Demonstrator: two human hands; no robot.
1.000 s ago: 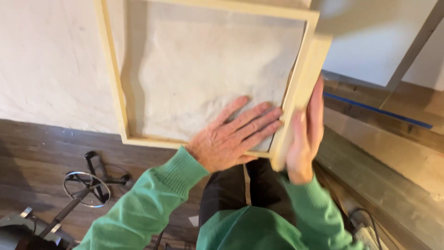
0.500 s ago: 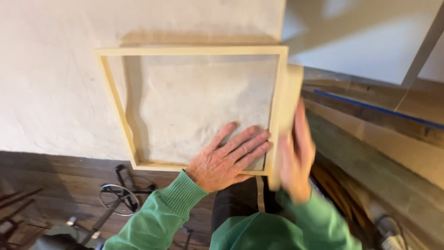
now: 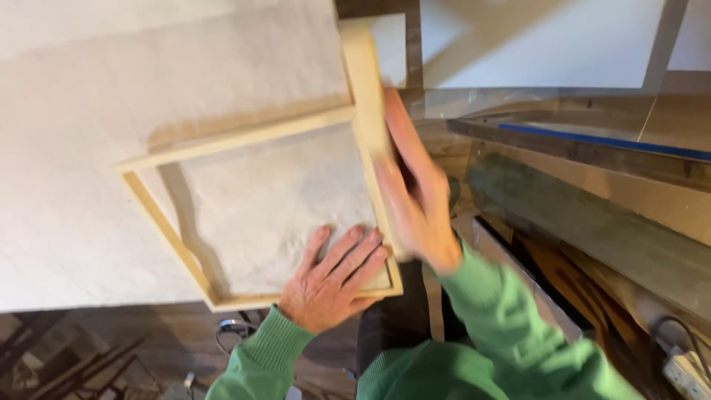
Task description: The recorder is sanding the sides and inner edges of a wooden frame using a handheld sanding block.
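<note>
A square frame of pale wood (image 3: 244, 141) lies flat on a white textured sheet (image 3: 81, 178) that covers the surface, its corners turned so that the near corner points toward five o'clock. The left hand (image 3: 333, 278) lies open and flat, palm down, inside the frame at that five o'clock corner, fingers spread toward one o'clock and pressing the white sheet, the heel of the hand over the frame's near rail. The right hand (image 3: 411, 189) is open with fingers straight, blurred, laid along the outer face of the frame's three o'clock rail, which stands up on edge as a wider strip; it touches the wood but I cannot tell whether it grips it. Both arms wear green sleeves (image 3: 503, 318). At three o'clock from the frame lie long wooden boards (image 3: 592, 222), one with a blue edge, and at five o'clock a white power strip (image 3: 685, 370).
</note>
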